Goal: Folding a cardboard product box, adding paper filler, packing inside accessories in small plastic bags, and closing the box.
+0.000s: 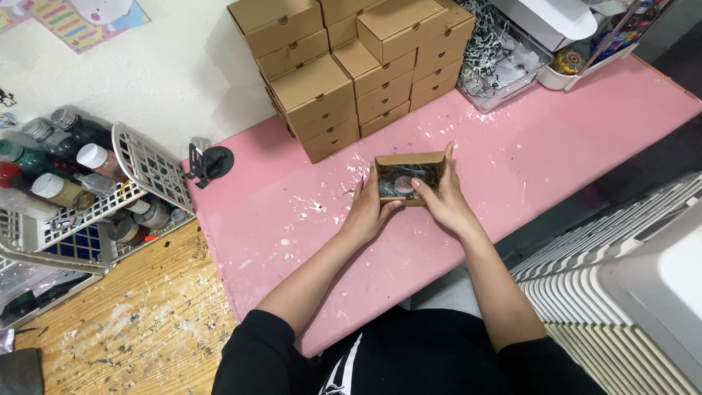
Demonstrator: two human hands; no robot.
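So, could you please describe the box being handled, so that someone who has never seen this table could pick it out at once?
Start at the pink table and the stack of closed brown cardboard boxes at its far edge. In front of that stack, one small brown box sits between the left hand and right hand. It alone is open, with dark contents showing.

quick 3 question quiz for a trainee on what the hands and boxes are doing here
1. True or false: both hands grip the small open brown cardboard box on the pink tabletop.
2. Which hand has its fingers reaching into the box? A) left hand B) right hand
3. What stands behind the open box, against the white wall?

Key:
1. True
2. B
3. A stack of closed brown cardboard boxes
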